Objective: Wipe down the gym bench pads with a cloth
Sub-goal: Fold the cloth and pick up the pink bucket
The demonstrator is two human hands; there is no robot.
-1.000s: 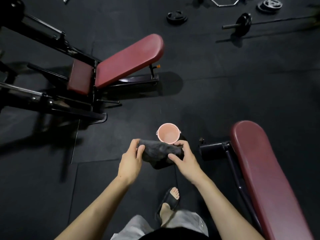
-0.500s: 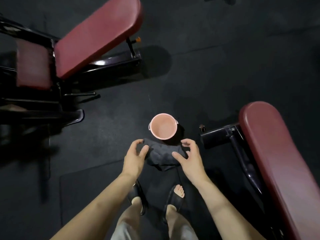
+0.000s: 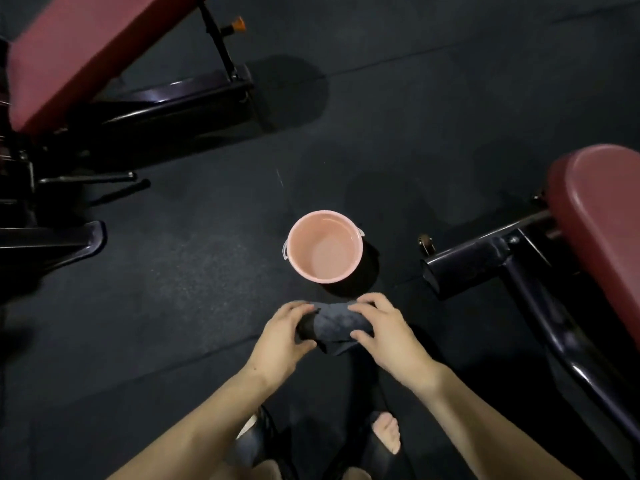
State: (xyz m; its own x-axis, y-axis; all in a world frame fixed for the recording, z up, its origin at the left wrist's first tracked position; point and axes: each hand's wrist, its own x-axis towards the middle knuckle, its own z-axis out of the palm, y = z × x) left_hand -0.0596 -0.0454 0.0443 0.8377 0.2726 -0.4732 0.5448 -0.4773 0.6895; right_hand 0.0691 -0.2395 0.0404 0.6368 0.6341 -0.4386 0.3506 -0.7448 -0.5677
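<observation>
- Step: prep. Both hands grip the cloth [image 3: 332, 325], frame centre-low, bunched between them: left hand [image 3: 284, 337] wraps one end, right hand [image 3: 384, 332] pinches the other.
- Looks like wringing or folding; pads untouched.
- Next: carry cloth to a pad [image 3: 602, 220], right edge, and press flat.
- Cloth: dark grey, soft, crumpled.
- Bucket [image 3: 325, 247]: pink plastic, round, just beyond the hands.
- Pads: maroon, smooth, rounded ends; second pad [image 3: 86, 53] upper left.
</observation>
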